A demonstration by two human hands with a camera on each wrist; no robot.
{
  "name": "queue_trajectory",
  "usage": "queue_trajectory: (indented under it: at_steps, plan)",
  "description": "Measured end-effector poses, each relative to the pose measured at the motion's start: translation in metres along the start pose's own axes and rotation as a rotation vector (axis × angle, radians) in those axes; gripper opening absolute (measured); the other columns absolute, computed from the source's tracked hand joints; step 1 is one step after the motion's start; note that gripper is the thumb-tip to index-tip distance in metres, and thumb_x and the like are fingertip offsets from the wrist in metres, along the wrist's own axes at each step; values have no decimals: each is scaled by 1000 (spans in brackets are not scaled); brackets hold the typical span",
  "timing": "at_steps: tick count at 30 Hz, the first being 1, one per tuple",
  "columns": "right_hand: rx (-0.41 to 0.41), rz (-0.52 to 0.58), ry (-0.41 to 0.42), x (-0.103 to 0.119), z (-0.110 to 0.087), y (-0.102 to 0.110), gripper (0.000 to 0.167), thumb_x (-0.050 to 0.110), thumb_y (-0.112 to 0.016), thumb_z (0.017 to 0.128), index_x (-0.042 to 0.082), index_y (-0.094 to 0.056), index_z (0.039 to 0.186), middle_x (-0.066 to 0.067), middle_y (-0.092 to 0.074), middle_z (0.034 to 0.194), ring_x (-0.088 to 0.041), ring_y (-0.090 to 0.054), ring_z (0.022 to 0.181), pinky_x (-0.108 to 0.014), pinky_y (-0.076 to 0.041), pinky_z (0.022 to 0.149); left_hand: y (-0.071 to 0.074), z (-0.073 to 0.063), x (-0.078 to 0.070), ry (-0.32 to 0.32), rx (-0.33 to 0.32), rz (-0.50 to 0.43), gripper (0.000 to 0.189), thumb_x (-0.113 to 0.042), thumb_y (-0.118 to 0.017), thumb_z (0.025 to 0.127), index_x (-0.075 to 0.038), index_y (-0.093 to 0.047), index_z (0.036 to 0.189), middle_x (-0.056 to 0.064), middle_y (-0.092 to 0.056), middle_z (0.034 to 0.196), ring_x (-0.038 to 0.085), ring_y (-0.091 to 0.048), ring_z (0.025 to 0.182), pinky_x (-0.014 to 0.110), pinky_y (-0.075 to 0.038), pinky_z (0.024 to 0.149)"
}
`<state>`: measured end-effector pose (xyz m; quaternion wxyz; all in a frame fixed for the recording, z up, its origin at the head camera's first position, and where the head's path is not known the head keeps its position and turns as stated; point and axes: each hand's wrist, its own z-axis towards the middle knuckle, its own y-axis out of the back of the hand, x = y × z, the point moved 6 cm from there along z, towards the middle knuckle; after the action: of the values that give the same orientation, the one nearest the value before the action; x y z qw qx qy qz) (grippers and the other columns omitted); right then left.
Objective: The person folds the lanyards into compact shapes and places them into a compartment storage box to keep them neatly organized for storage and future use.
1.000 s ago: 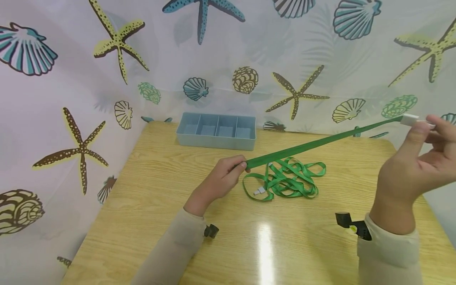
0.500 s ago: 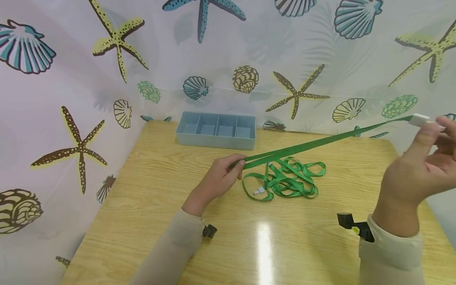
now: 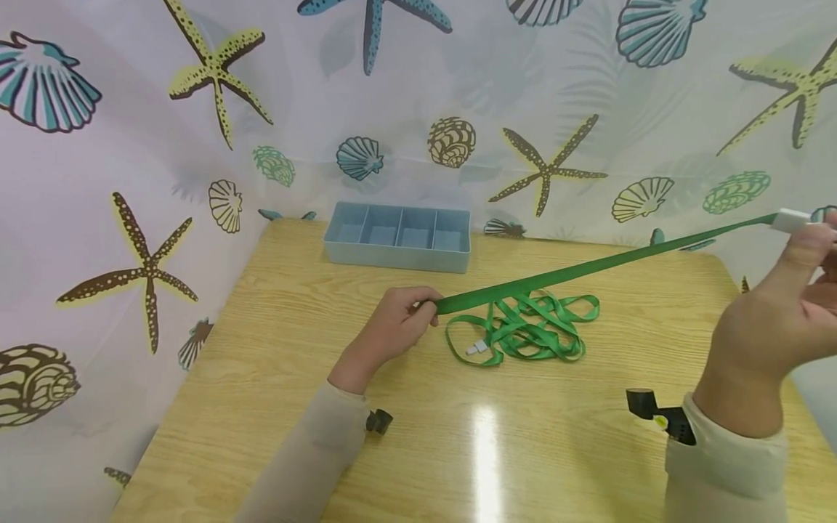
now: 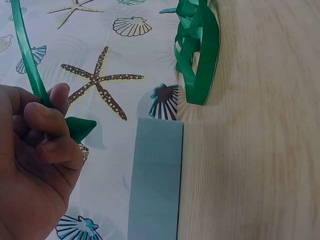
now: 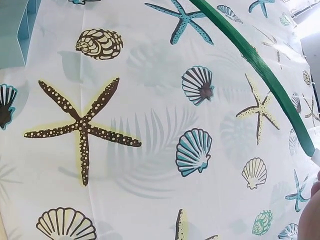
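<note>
A green lanyard point(image 3: 569, 274) is stretched through the air between both hands, rising to the right. My left hand point(image 3: 395, 323) pinches its lower end between thumb and fingers. In the left wrist view, a short green fold point(image 4: 81, 129) sticks out past the fingers. My right hand point(image 3: 761, 327), partly cut off by the frame edge, pinches the white plastic fitting point(image 3: 790, 220) at the other end. Below the stretched strap, another green lanyard point(image 3: 543, 338) lies in loose loops on the table, with a white clip point(image 3: 477, 348) at its left side.
A blue-grey tray point(image 3: 397, 256) with several compartments stands at the back of the wooden table point(image 3: 275, 327). Behind it hangs a white cloth point(image 3: 405, 94) printed with shells and starfish, which also covers the left side.
My right hand has moved right with the white fitting, and my left hand has shifted slightly left. Two strands of the strap, apart half a second ago, now overlap as one band.
</note>
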<state>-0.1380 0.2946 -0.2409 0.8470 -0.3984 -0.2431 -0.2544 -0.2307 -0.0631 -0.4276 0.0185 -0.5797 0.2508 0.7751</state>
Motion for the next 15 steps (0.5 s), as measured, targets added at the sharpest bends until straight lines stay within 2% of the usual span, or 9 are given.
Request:
queue_trajectory:
  at_steps: [4,7,12,15]
  plan:
    - [-1,6,4,0,0,0,10,-10,-61,101,-6,-60,110,-14,-68,108,-22,-62,105,-27,-46,106,3,0,2,-23,-8,27,30,-13,-49,106,-19,-79,108,2,-73,90,11,-30,48,27,-32,47]
    - [-7,9,5,1,1,1,10,-9,-61,101,-6,-60,110,-14,-68,106,-22,-61,103,-27,-46,102,4,1,3,-43,-1,91,27,-13,-53,106,-19,-79,110,-2,-74,96,8,-32,49,26,-34,48]
    - [-12,13,7,1,1,0,9,-10,-61,101,-6,-60,109,-14,-67,108,-19,-59,100,-25,-45,100,4,2,3,-55,23,182,25,-15,-55,107,-19,-79,114,0,-77,109,6,-31,50,24,-35,50]
    - [-14,15,7,0,1,1,9,-10,-59,101,-6,-60,109,-14,-68,108,-19,-60,99,-26,-45,101,5,2,4,-52,22,212,25,-15,-55,106,-19,-78,113,2,-77,105,7,-26,49,25,-33,50]
